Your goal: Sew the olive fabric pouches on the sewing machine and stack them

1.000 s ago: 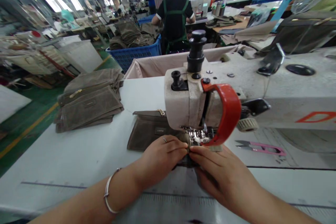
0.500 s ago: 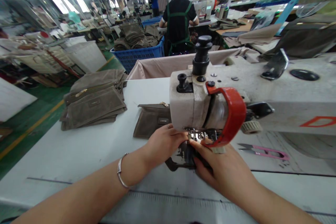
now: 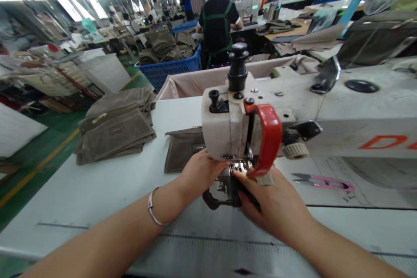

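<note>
A dark brown-grey fabric pouch [image 3: 182,152] with a small label lies under the head of a white sewing machine [image 3: 216,130]. My left hand [image 3: 200,167], a silver bangle on its wrist, presses its closed fingers on the pouch just left of the presser foot [image 3: 239,166]. From the right, my right hand [image 3: 273,195] grips the pouch's near edge by the needle area, thumb below and index finger at the foot. The red guard [image 3: 269,139] and machine head hide some fingertips and the stitching point.
Pink-handled thread snips [image 3: 329,182] lie right of my right hand. A stack of similar pouches [image 3: 114,128] sits on the table's left. Beyond the table are a pink cloth-lined bin [image 3: 189,84], a blue crate [image 3: 172,69] of fabric pieces and a seated person [image 3: 217,19].
The view has shifted slightly, so the machine appears further left. Both hands stay by the presser foot, and the pouch's zipper pull is now mostly hidden behind the machine head.
</note>
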`<state>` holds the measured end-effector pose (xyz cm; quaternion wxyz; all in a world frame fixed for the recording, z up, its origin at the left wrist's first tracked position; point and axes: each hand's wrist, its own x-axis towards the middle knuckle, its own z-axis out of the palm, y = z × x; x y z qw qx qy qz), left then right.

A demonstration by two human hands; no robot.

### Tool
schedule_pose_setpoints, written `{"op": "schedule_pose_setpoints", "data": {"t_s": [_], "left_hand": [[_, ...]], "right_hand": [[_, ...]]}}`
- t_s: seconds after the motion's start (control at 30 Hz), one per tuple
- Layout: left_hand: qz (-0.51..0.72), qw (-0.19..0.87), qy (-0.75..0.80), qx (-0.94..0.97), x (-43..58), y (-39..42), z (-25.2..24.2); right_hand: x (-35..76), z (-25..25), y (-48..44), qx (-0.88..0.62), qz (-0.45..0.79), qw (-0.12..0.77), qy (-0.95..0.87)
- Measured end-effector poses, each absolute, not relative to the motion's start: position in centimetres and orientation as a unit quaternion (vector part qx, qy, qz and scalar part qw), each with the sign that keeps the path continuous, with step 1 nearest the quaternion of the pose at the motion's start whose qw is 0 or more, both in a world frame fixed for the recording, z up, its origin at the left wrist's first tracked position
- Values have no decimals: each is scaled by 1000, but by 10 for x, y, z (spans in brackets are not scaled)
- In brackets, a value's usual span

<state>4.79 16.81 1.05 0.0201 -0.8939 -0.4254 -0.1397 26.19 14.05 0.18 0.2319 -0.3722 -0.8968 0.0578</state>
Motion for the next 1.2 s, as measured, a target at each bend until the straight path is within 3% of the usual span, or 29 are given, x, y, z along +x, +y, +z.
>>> {"op": "schedule_pose_setpoints", "data": {"t_s": [0.2, 0.43, 0.77, 1.03, 1.1, 1.2], "left_hand": [[-134, -127, -527, -830, 64, 138, 42], [-136, -279, -525, -792, 61, 148, 55], [-159, -118, -512, -836, 75, 135, 45], [-157, -187, -517, -821, 67, 131, 51], [-163, -177, -553, -798, 52, 117, 52], [-177, -71, -672, -715, 27, 87, 45]], "right_hand": [[268, 3, 138, -328, 99, 284, -895], [262, -2, 132, -287, 116, 187, -932], [269, 5, 126, -314, 90, 214, -921], [271, 0, 130, -311, 104, 204, -922], [272, -2, 130, -312, 106, 198, -923], [273, 2, 127, -314, 117, 189, -923]]}}
